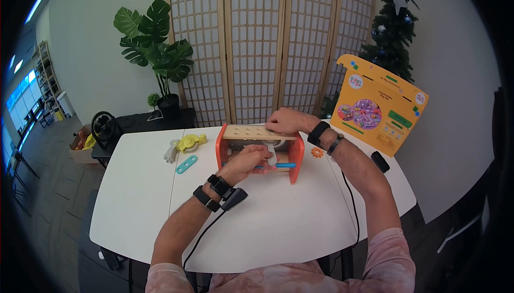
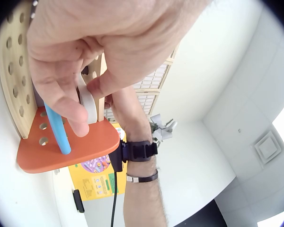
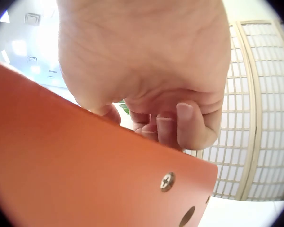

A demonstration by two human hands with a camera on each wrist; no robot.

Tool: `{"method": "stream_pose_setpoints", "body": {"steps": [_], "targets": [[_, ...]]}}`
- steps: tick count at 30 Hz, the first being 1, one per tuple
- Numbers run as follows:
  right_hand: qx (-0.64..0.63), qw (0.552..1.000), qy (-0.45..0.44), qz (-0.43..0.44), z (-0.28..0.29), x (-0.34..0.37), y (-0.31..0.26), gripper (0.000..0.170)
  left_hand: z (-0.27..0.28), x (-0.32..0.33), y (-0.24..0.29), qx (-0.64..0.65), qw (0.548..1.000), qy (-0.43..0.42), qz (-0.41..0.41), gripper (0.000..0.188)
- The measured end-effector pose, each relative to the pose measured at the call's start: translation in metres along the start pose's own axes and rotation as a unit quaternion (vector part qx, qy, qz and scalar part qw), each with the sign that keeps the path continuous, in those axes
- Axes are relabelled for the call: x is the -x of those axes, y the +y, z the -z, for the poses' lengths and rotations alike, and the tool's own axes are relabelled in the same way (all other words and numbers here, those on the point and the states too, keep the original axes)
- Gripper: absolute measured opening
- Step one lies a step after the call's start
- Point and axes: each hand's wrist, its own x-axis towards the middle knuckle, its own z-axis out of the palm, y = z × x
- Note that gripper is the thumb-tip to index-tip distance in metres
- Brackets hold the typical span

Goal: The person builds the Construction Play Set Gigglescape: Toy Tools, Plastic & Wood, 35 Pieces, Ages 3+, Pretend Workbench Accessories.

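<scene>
A wooden toy workbench (image 1: 259,132) with orange-red side panels (image 3: 85,156) stands on the white table. My left hand (image 1: 247,163) is at its near, open side. Between thumb and fingers it pinches a flat white piece (image 2: 88,101), whose far end is hidden by the fingers. A blue rod (image 2: 57,127) crosses the bench below, close to the left fingertips. Over the top board's right end, my right hand (image 1: 289,120) grips the bench, its fingers (image 3: 191,127) curled down past the board's far edge.
Left of the bench lie a yellow toy piece (image 1: 190,143), a grey piece (image 1: 171,151) and a teal strip with holes (image 1: 187,164). An orange gear (image 1: 317,153) lies to the right. Behind it stands a yellow box (image 1: 377,105). A black cable (image 1: 350,202) crosses the table.
</scene>
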Motion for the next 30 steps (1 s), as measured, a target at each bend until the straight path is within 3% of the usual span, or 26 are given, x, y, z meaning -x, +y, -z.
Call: {"method": "stream_pose_setpoints", "body": {"steps": [5,8,11,14,17,20,22,26,28,30], "targets": [[-0.005,1.0,-0.004,-0.031,0.003,0.004,-0.006,0.049,0.001,-0.001,-0.001,0.004,1.0,-0.006,-0.011,0.026],[0.024,0.999,0.021,0.017,-0.003,0.0,0.001,0.051,0.002,-0.001,-0.002,-0.004,1.0,-0.007,-0.001,0.028],[0.009,0.999,-0.038,-0.037,0.005,0.003,-0.006,0.052,0.001,-0.001,-0.002,-0.008,1.0,-0.004,-0.001,0.028],[0.013,0.998,0.032,-0.047,0.001,0.003,-0.002,0.052,0.0,0.0,0.0,-0.003,1.0,-0.003,-0.004,0.029],[0.004,1.0,-0.015,0.002,0.002,-0.001,0.001,0.049,-0.001,0.002,0.002,-0.002,1.0,0.005,0.0,0.029],[0.039,0.996,-0.05,-0.055,0.009,0.005,-0.012,0.048,0.0,0.001,0.001,-0.004,1.0,-0.002,-0.002,0.029],[0.013,0.998,0.042,-0.045,0.002,0.006,-0.009,0.053,0.001,0.0,0.0,0.0,1.0,-0.001,-0.002,0.029],[0.009,1.0,0.024,0.003,-0.002,0.0,-0.001,0.052,0.001,0.001,0.0,-0.003,1.0,-0.004,-0.003,0.029],[0.035,0.997,-0.032,-0.057,0.008,0.002,-0.009,0.051,0.001,0.001,0.001,-0.013,1.0,-0.007,-0.008,0.029],[0.021,0.998,-0.014,-0.065,0.007,0.004,-0.013,0.051,0.001,0.002,0.001,-0.013,1.0,-0.006,-0.007,0.029]]}}
